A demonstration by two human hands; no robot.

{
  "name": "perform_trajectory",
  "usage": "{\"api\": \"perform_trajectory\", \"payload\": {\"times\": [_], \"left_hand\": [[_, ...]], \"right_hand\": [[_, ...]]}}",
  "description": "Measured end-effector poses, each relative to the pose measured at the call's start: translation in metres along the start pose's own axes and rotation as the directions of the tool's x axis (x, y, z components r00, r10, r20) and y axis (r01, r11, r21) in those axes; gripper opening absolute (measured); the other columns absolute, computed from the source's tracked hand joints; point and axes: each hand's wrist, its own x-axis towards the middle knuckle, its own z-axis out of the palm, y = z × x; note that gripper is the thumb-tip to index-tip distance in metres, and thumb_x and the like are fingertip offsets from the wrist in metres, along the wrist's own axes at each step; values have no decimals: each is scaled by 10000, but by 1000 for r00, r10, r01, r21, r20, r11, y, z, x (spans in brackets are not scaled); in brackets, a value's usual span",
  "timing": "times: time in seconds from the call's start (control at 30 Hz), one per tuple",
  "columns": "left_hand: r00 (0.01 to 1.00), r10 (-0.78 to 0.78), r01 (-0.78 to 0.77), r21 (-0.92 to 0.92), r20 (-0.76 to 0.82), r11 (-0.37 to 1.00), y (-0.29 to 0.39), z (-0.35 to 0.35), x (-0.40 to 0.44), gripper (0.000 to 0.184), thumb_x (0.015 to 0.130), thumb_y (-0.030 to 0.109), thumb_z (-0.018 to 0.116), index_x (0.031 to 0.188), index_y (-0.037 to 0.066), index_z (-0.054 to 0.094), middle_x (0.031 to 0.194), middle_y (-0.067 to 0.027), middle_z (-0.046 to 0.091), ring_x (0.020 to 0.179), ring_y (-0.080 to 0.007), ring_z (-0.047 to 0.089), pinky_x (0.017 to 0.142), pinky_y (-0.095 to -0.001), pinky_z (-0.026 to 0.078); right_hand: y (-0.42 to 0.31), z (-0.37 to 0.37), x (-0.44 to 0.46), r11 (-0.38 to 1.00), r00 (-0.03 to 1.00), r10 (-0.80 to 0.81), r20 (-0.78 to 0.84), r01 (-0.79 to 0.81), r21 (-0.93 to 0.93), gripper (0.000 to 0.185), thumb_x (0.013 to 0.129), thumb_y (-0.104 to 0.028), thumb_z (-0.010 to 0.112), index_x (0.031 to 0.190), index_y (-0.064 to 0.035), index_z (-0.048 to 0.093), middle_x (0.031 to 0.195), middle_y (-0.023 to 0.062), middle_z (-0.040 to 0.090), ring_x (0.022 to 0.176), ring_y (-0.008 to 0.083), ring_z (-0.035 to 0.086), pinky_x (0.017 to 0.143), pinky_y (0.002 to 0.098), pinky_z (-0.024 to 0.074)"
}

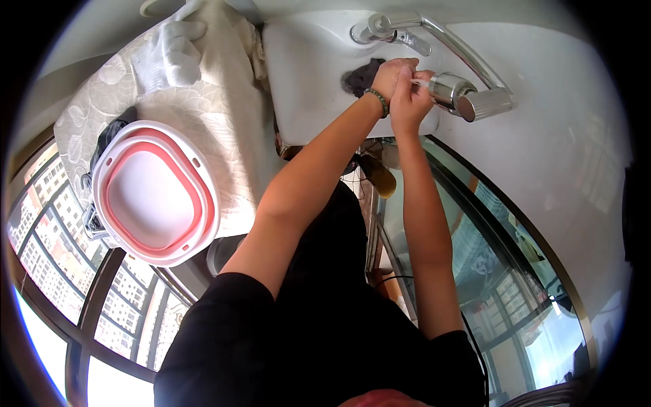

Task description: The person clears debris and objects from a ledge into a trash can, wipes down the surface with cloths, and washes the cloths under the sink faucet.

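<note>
My left hand (393,76), with a beaded bracelet (380,102) at the wrist, is over the white sink (298,88). Against it presses my right hand (411,107), its thumb lying along the left hand. Both look closed, the fingers curled in and partly hidden; whether anything is between them I cannot make out. The shiny faucet head (447,91) is just right of the hands, and a thin stream of water runs from it onto them. A dark wet cloth (365,76) lies in the basin beside my left hand.
At left, a pink and white folding basin (157,193) rests on a patterned cloth (224,129), with white gloves (175,57) behind it. The faucet lever (413,44) is at the sink's back. Glass panels (502,271) stand at lower right.
</note>
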Motion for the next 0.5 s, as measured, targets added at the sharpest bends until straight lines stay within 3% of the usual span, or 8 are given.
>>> {"api": "perform_trajectory", "payload": {"times": [0.03, 0.07, 0.1, 0.17, 0.2, 0.23, 0.4, 0.5], "left_hand": [[968, 249, -219, 456, -6, 863, -7, 0, -2, 304, 877, 291, 603, 896, -10, 640, 888, -121, 676, 757, -208, 609, 704, -369, 500], [984, 174, -163, 509, 26, 845, 11, -2, -5, 288, 853, 265, 621, 862, -22, 641, 891, -123, 674, 741, -192, 596, 676, -368, 488], [994, 2, 16, 157, -110, 987, 12, 3, -7, 279, 848, 259, 624, 837, -19, 642, 884, -111, 672, 731, -186, 591, 655, -362, 477], [900, -413, 259, -590, -140, 765, 19, 12, -6, 265, 838, 246, 631, 788, -13, 644, 869, -86, 668, 713, -175, 581, 613, -350, 456], [870, -471, 330, -543, -142, 772, 23, 10, -7, 269, 842, 256, 631, 775, -4, 647, 870, -75, 668, 715, -164, 583, 609, -336, 455], [840, -522, 394, -495, -148, 775, 28, 6, -4, 275, 846, 266, 630, 762, 5, 651, 872, -65, 668, 717, -154, 584, 606, -322, 453], [783, -621, 586, -288, -39, 757, 48, -26, -9, 331, 898, 385, 615, 894, 57, 658, 856, -8, 653, 724, -97, 579, 583, -253, 440], [810, -582, 540, -477, 70, 694, 36, -41, -24, 498, 872, 534, 644, 1120, 105, 593, 947, 1, 660, 785, -115, 612, 702, -328, 523]], "right_hand": [[6, 5, 2, 998, 998, 50, -31, -49, 49, 223, 910, -188, 656, 903, 32, 619, 820, 114, 655, 765, 236, 640, 713, 357, 498], [9, 9, 3, 991, 993, 103, -60, -97, 95, 263, 924, -215, 655, 889, 42, 616, 826, 122, 659, 764, 233, 636, 698, 364, 490], [10, 10, 7, 973, 983, 180, -39, -172, 152, 282, 933, -249, 643, 886, 27, 610, 827, 108, 647, 766, 219, 625, 695, 357, 491], [11, 12, 21, 912, 946, 325, 11, -317, 261, 321, 950, -316, 619, 881, -3, 597, 827, 79, 625, 769, 189, 602, 690, 345, 492], [10, 13, 25, 867, 917, 397, 46, -391, 309, 342, 958, -350, 607, 879, -18, 591, 827, 65, 614, 770, 175, 590, 687, 339, 493], [10, 16, 32, 603, 800, 583, 138, -541, 586, 355, 955, -397, 602, 894, -48, 578, 867, 55, 608, 790, 172, 590, 696, 336, 496], [61, 6, 46, 299, 569, 666, 483, -796, 526, 311, 913, -409, 644, 949, -114, 552, 862, 32, 607, 832, 187, 625, 710, 329, 507], [74, 3, 42, 238, 559, 640, 527, -796, 556, 314, 899, -385, 685, 924, -106, 542, 828, 14, 585, 805, 173, 612, 699, 349, 522]]}}
